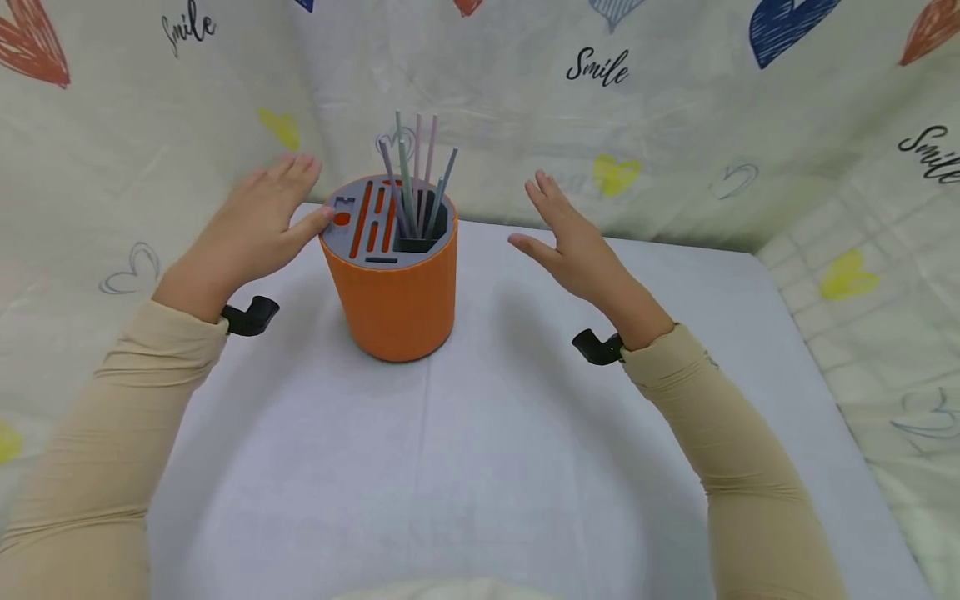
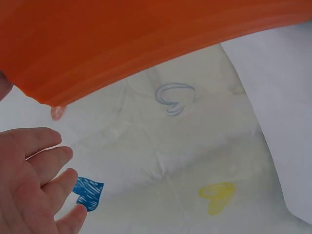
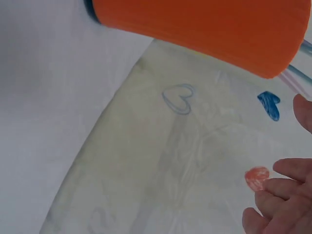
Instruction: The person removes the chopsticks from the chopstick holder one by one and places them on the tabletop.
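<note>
An orange round knife block (image 1: 397, 308) with a grey slotted top (image 1: 360, 221) stands upright on the white table. Several thin pastel sticks, like drinking straws (image 1: 417, 167), rise from its dark square opening. My left hand (image 1: 258, 221) hovers at the block's left, fingers stretched out; its thumb tip is at the top rim, and whether it touches I cannot tell. To the right, apart from the block, my right hand (image 1: 570, 242) is raised with fingers spread, holding nothing. Both wrist views show the orange wall (image 2: 146, 39) beyond the fingers.
The white-covered table (image 1: 450, 467) runs from the block to the front, with its right edge sloping away. Behind and beside it hangs a pale sheet (image 1: 690, 108) printed with hearts and "Smile". Black camera mounts (image 1: 597, 347) sit at both wrists.
</note>
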`<control>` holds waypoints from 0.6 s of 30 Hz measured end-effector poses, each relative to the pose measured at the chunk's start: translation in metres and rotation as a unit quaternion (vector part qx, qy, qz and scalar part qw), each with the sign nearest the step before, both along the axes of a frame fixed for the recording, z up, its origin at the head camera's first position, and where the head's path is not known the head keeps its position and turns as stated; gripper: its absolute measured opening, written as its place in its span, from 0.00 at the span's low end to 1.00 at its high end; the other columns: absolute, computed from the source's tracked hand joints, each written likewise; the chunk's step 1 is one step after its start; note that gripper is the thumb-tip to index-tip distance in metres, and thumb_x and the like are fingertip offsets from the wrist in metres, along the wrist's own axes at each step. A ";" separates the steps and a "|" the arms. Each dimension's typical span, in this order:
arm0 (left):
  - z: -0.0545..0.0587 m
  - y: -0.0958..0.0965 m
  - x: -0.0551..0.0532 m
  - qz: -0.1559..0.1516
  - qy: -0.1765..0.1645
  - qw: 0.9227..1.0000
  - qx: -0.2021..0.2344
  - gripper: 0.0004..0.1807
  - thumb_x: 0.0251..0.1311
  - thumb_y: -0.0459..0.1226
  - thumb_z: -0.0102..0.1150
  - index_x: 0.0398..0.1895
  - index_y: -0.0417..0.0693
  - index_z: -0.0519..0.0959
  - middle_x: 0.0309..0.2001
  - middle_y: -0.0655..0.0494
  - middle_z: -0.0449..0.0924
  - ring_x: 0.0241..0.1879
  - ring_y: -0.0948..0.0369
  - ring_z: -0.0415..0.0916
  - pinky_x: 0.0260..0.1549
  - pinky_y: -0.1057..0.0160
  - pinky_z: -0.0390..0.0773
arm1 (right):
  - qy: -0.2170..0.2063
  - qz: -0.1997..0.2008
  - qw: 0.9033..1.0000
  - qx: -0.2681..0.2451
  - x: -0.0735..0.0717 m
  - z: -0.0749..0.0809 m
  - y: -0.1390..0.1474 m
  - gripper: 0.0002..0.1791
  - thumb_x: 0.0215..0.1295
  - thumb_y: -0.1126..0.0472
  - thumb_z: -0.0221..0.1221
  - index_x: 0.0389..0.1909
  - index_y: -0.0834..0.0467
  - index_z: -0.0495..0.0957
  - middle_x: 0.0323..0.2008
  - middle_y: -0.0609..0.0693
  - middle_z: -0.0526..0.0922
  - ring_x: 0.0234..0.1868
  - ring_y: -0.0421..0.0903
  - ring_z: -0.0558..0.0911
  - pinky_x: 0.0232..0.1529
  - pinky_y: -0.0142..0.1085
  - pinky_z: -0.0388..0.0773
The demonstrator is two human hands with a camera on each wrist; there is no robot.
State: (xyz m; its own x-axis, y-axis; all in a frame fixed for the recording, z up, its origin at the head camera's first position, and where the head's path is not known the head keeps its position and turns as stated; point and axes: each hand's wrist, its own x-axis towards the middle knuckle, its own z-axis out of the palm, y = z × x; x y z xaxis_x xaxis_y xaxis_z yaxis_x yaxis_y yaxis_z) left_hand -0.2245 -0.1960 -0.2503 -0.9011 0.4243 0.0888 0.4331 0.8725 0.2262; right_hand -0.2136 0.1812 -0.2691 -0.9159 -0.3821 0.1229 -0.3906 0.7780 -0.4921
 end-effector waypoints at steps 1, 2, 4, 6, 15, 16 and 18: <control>0.001 0.002 0.000 -0.001 0.001 1.000 -0.003 0.38 0.69 0.56 0.29 0.73 0.44 0.40 0.74 0.49 0.35 0.73 0.51 0.29 0.71 0.48 0.32 | 0.005 0.005 1.000 -0.007 -0.001 0.002 -0.005 0.41 0.65 0.38 0.47 0.73 0.43 0.39 0.71 0.30 0.32 0.71 0.31 0.35 0.73 0.44 0.45; 0.002 0.003 0.001 -0.002 0.004 1.000 -0.005 0.38 0.69 0.56 0.30 0.73 0.44 0.40 0.74 0.49 0.35 0.73 0.51 0.29 0.71 0.48 0.33 | 0.009 0.010 1.000 -0.013 -0.002 0.003 -0.011 0.41 0.65 0.39 0.47 0.73 0.42 0.39 0.71 0.30 0.34 0.71 0.30 0.37 0.73 0.43 0.46; 0.003 0.007 0.001 -0.003 0.008 1.000 -0.011 0.39 0.68 0.57 0.31 0.73 0.44 0.40 0.74 0.49 0.36 0.73 0.50 0.30 0.71 0.48 0.34 | 0.023 0.019 0.999 -0.024 -0.005 0.005 -0.021 0.40 0.66 0.40 0.47 0.73 0.42 0.40 0.72 0.31 0.37 0.71 0.30 0.41 0.73 0.40 0.47; 0.004 0.012 0.001 -0.007 0.012 1.000 -0.022 0.39 0.68 0.57 0.31 0.73 0.44 0.40 0.74 0.48 0.36 0.73 0.50 0.31 0.71 0.47 0.34 | 0.032 0.027 0.998 -0.036 -0.008 0.007 -0.030 0.39 0.66 0.41 0.48 0.73 0.42 0.41 0.72 0.32 0.39 0.71 0.30 0.43 0.72 0.36 0.49; 0.001 0.028 0.005 -0.035 0.006 0.999 -0.022 0.39 0.68 0.57 0.31 0.73 0.44 0.41 0.74 0.49 0.38 0.73 0.51 0.32 0.71 0.47 0.34 | 0.050 0.020 0.994 -0.096 -0.016 0.009 -0.057 0.38 0.62 0.44 0.55 0.71 0.43 0.50 0.70 0.36 0.54 0.68 0.32 0.58 0.67 0.29 0.60; 0.001 0.030 0.005 -0.037 0.005 0.999 -0.022 0.39 0.68 0.57 0.31 0.73 0.44 0.41 0.74 0.48 0.38 0.73 0.51 0.33 0.71 0.47 0.34 | 0.052 0.018 0.993 -0.106 -0.017 0.009 -0.059 0.38 0.61 0.44 0.56 0.71 0.43 0.52 0.69 0.36 0.56 0.67 0.33 0.61 0.66 0.27 0.62; 0.000 0.032 0.005 -0.042 0.000 0.999 -0.023 0.39 0.68 0.57 0.30 0.73 0.44 0.41 0.74 0.48 0.38 0.73 0.51 0.33 0.71 0.47 0.35 | 0.052 0.015 0.991 -0.124 -0.018 0.009 -0.063 0.37 0.61 0.46 0.57 0.70 0.43 0.54 0.68 0.38 0.59 0.66 0.35 0.65 0.63 0.26 0.65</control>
